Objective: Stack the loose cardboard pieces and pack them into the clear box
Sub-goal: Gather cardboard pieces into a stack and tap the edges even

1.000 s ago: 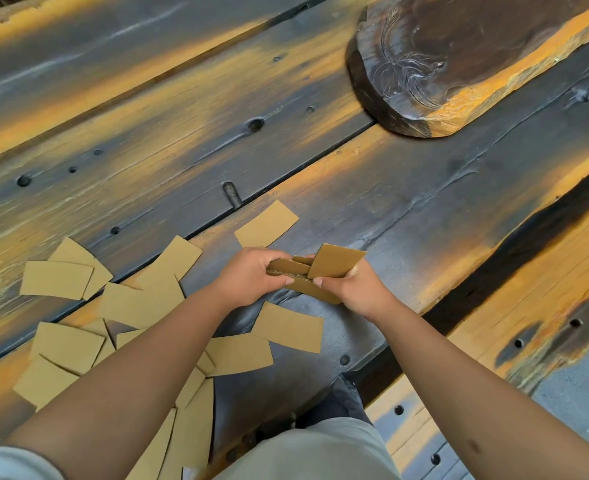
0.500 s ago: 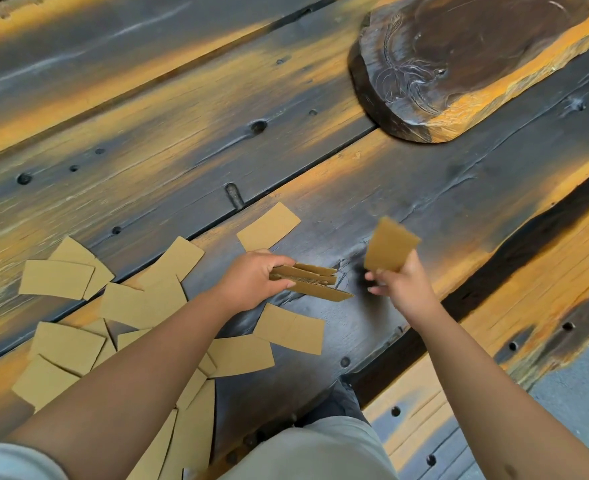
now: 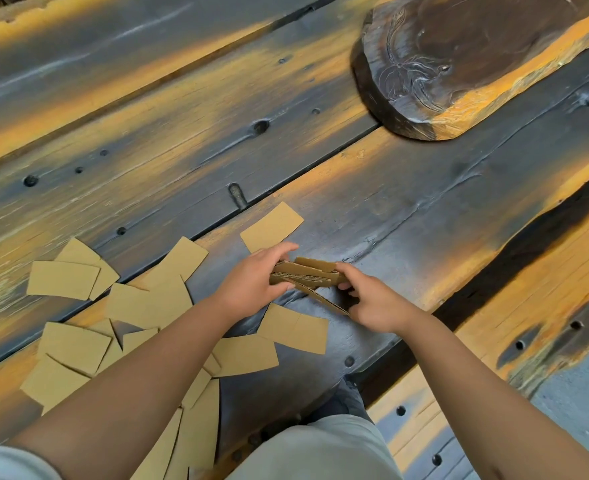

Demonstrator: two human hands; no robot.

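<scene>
A small uneven stack of cardboard pieces (image 3: pixel 306 274) hangs just above the wooden table (image 3: pixel 424 216), held between both hands. My left hand (image 3: pixel 251 285) grips its left end, thumb below and fingers over the top. My right hand (image 3: pixel 376 299) pinches its right end, where one piece juts out downward at an angle. Several loose tan cardboard pieces (image 3: pixel 147 303) lie scattered on the table to the left and under my left forearm. One single piece (image 3: pixel 271 227) lies just beyond my left hand. No clear box is in view.
A dark carved wooden slab (image 3: pixel 473 60) sits at the far right of the table. The table's near edge (image 3: pixel 383 372) runs diagonally by my lap, with a lower orange plank (image 3: pixel 528 271) to the right.
My right hand, which held one cardboard piece raised apart to the right, has come back to the stack, and the piece is now with the stack. My left hand stayed in place.
</scene>
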